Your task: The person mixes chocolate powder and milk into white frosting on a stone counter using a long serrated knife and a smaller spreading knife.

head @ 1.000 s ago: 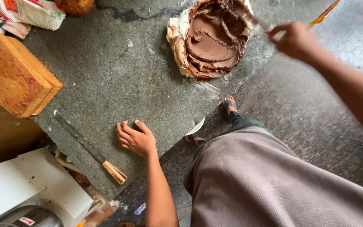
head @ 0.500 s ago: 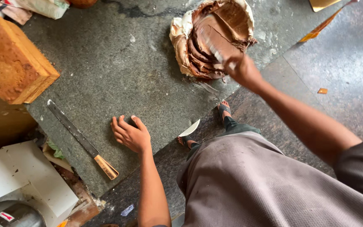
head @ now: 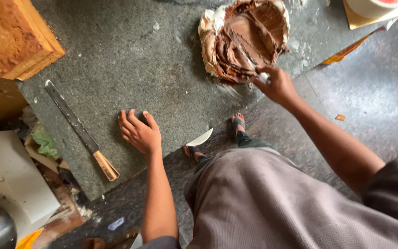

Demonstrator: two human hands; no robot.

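Right hand: the right hand (head: 277, 85) is closed around the handle of a spatula (head: 249, 60), at about 1 o'clock from the frame's centre, at the near edge of the slab.
Spatula: a thin pale blade is seen reaching up and left from the fist into the brown mass; its tip is smeared and partly hidden.
Chocolate cream: the chocolate cream (head: 245, 39) lies heaped on a whitish bag or wrap at 12 to 1 o'clock, ridged where it has been scraped.
Handling of the cream: it is judged soft, sticky and heavy for its bulk; it would smear rather than lift, so it is best taken with the blade's flat, not with fingers.
Hold on the tool: the handle end is judged the place to grip, clear of the greasy blade, which looks slippery.
Left hand: the left hand (head: 139, 131) is spread flat, fingers wide, palm down on the stone slab (head: 130, 60), holding nothing, at about 8 o'clock from the cream.
Nearby: a long knife (head: 81, 131) with a wooden handle lies at 9 o'clock of the left hand, apart from it; a wooden block (head: 14, 37) sits at 10 o'clock.
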